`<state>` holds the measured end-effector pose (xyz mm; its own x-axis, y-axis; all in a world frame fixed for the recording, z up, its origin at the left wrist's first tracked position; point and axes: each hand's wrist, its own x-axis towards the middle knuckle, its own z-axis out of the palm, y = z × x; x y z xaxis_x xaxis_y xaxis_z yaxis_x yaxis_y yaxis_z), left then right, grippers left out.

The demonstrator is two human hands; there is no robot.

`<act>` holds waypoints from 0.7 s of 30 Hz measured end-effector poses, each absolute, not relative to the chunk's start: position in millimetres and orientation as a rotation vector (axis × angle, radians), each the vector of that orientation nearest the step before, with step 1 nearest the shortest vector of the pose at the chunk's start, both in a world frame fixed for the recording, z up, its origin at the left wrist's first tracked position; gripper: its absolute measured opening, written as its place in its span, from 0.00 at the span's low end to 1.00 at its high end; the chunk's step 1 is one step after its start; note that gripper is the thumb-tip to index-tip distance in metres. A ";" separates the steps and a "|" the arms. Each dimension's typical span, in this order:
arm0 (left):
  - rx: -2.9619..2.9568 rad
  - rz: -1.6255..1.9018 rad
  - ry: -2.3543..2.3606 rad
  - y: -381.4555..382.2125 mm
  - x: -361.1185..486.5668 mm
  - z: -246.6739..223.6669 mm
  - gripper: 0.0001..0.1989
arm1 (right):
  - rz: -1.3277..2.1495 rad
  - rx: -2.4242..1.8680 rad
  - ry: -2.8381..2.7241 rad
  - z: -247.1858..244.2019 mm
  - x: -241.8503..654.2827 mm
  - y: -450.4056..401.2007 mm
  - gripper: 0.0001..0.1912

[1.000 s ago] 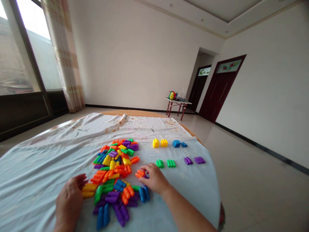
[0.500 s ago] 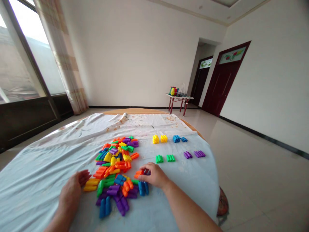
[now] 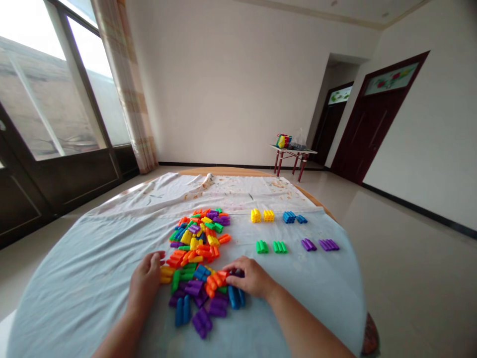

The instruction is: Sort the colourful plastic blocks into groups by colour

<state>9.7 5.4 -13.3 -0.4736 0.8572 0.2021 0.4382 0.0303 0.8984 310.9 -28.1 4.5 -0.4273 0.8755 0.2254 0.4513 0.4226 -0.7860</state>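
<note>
My left hand [image 3: 147, 278] rests at the left side of a heap of bullet-shaped plastic building pieces [image 3: 194, 286], its fingers stretched out and touching a yellow piece [image 3: 167, 274] that it partly covers. At the heap's right side, my right hand [image 3: 251, 276] curls its thumb and fingers around a dark blue or purple piece [image 3: 237, 273], mostly hidden by the fingers. An orange piece [image 3: 222, 276] lies against the thumb. Just below this hand are joined blue pieces [image 3: 236, 297]. The heap mixes orange, green, purple, blue and yellow.
Beyond my right hand stand sorted groups: yellow pieces [image 3: 262, 216], blue pieces [image 3: 294, 218], green pieces [image 3: 271, 247] and purple pieces [image 3: 319, 244]. A wrinkled cloth [image 3: 97, 268] covers the round table. Farther off, a small table [image 3: 294, 149] carries a colourful bag [image 3: 283, 141].
The view has turned left. My left hand has pushed the yellow piece inward to the heap. My right hand has shifted slightly left, bringing the dark and orange pieces against the heap.
</note>
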 end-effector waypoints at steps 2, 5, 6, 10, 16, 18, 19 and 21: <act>1.358 1.404 1.925 2.5 12.2 -14.9 0.20 | 0.860 -1.124 -2.044 5.0 308.2 -27.0 0.13; 1.397 1.372 1.883 -0.8 12.2 -18.6 0.22 | 0.753 -1.106 -2.008 7.2 301.1 -17.3 0.12; 1.403 1.363 1.869 -1.6 11.7 -19.8 0.23 | 0.695 -1.089 -2.005 8.7 297.2 -12.1 0.12; 1.419 1.319 1.812 -4.0 10.5 -22.3 0.25 | 0.536 -1.062 -2.110 16.5 270.9 12.8 0.19; 1.425 1.255 1.757 -7.8 12.7 -19.5 0.27 | 0.467 -1.084 -2.356 21.2 234.0 34.6 0.26; 1.408 1.270 1.737 -8.1 13.1 -18.9 0.27 | 0.463 -1.069 -2.391 21.6 234.8 32.6 0.25; 1.391 1.285 1.729 -8.1 13.1 -18.8 0.27 | 0.470 -1.063 -2.394 21.8 238.0 29.8 0.24; 1.355 1.318 1.717 -8.1 12.9 -18.6 0.27 | 0.516 -1.065 -2.374 22.1 248.4 21.8 0.23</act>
<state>12.9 -8.1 -18.6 -0.3159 0.9400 0.1288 0.3674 -0.0040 0.9301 248.4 21.8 22.1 -0.5797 0.7677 0.2732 0.5849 0.6255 -0.5164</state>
